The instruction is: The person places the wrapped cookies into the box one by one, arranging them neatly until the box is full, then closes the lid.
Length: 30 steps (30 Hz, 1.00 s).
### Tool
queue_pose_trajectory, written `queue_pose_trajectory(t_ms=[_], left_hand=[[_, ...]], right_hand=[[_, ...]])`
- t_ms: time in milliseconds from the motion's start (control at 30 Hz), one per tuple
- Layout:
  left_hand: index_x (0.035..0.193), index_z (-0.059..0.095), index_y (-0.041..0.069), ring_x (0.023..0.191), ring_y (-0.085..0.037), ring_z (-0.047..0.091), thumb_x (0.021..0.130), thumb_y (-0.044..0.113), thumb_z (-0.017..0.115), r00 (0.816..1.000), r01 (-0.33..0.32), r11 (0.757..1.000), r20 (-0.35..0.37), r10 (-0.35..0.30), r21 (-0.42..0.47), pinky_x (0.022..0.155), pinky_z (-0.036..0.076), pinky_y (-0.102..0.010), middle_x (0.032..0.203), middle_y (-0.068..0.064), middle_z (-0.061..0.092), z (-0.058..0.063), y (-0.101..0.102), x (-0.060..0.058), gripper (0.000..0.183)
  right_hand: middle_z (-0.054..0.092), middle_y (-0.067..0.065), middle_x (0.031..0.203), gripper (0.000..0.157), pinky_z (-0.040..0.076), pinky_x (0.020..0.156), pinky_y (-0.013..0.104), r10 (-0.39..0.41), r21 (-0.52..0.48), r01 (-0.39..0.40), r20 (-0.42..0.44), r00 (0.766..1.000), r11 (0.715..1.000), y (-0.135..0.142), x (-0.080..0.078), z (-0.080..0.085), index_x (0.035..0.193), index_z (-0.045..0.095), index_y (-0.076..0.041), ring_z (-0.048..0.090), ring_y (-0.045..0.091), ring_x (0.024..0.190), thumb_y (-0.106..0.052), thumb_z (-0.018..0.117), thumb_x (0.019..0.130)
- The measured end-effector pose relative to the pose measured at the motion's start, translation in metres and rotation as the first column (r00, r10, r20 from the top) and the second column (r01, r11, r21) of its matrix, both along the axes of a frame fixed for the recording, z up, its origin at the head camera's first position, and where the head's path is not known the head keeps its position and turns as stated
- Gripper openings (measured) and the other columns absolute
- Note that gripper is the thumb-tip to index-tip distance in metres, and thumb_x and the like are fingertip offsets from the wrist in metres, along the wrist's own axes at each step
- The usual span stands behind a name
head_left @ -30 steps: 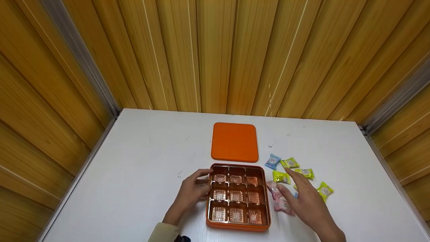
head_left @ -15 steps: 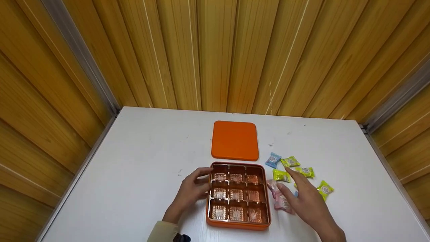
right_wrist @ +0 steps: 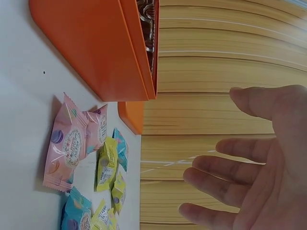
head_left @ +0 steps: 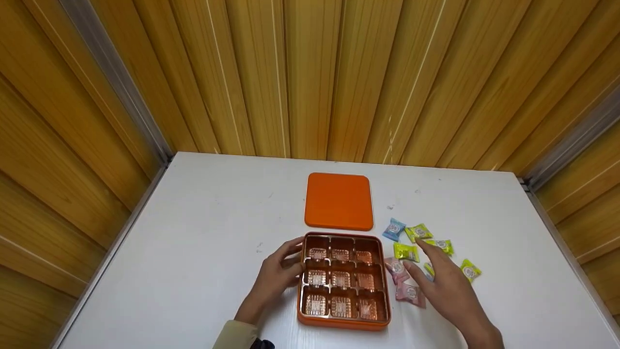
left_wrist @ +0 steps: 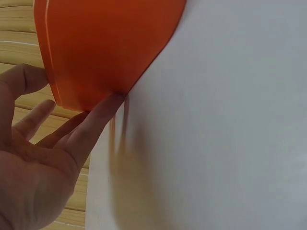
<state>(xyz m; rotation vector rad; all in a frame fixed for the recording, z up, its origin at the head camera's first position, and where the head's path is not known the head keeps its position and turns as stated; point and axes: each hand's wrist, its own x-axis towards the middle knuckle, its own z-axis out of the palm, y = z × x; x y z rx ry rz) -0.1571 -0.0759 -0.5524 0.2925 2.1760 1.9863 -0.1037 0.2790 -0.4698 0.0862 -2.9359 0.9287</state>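
An orange square tin (head_left: pixel 344 324) lies open on the table, its plastic tray divided into several bare compartments. At its left wall, my left hand (head_left: pixel 275 278) touches the side with extended fingertips; the left wrist view shows these fingers (left_wrist: pixel 91 125) against the orange wall. My right hand (head_left: pixel 450 291) hovers with fingers spread above small wrapped candies, holding nothing. Two pink candies (right_wrist: pixel 67 146) lie close to the tin's right side. Yellow-green candies (head_left: pixel 406 252) and a blue candy (head_left: pixel 394 229) lie farther back. Another blue candy (right_wrist: pixel 76 211) is largely hidden under the right hand in the head view.
Behind the tin, the orange lid (head_left: pixel 338 201) lies flat on the white table (head_left: pixel 208 232). Wood-patterned panels (head_left: pixel 310 82) enclose the back and both sides. One yellow-green candy (head_left: pixel 470 270) sits apart, right of the right hand.
My right hand has shifted slightly to the right, uncovering more of the pink candies. The left hand stays at the tin's side.
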Motion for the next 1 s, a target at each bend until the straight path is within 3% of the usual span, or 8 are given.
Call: queue_pose_trajectory(t_ms=[233, 667, 1000], left_hand=[[0.158, 0.052, 0.011, 0.133, -0.044, 0.059, 0.101, 0.009, 0.068, 1.0, -0.017, 1.0, 0.006, 0.017, -0.006, 0.078, 0.064, -0.043, 0.148, -0.023, 0.058, -0.001, 0.0, 0.001, 0.059], [0.159, 0.052, 0.013, 0.134, -0.046, 0.057, 0.101, 0.007, 0.065, 1.0, -0.022, 1.0, 0.022, 0.022, 0.005, 0.081, 0.064, -0.043, 0.152, -0.023, 0.055, 0.001, 0.005, 0.002, 0.059], [0.159, 0.052, 0.012, 0.135, -0.047, 0.057, 0.102, 0.009, 0.066, 1.0, -0.018, 1.0, 0.026, 0.018, -0.004, 0.08, 0.064, -0.044, 0.151, -0.025, 0.054, 0.0, 0.003, 0.002, 0.059]], right_hand=[[0.045, 0.028, 0.159, 0.074, 0.036, 0.112, 0.071, -0.006, -0.01, 0.006, 0.028, 1.0, 1.0, 0.001, -0.001, 0.0, 0.161, 0.043, -0.002, 0.042, 0.054, 0.144, -0.051, 0.058, 0.108], [0.046, 0.028, 0.158, 0.071, 0.037, 0.111, 0.072, -0.001, -0.015, 0.002, 0.015, 1.0, 1.0, 0.003, 0.002, 0.0, 0.16, 0.044, -0.001, 0.046, 0.053, 0.141, -0.047, 0.06, 0.108], [0.043, 0.029, 0.159, 0.076, 0.035, 0.111, 0.073, -0.028, 0.041, 0.027, 0.032, 0.999, 0.999, 0.018, -0.005, 0.007, 0.161, 0.042, -0.003, 0.039, 0.054, 0.146, -0.048, 0.066, 0.104]])
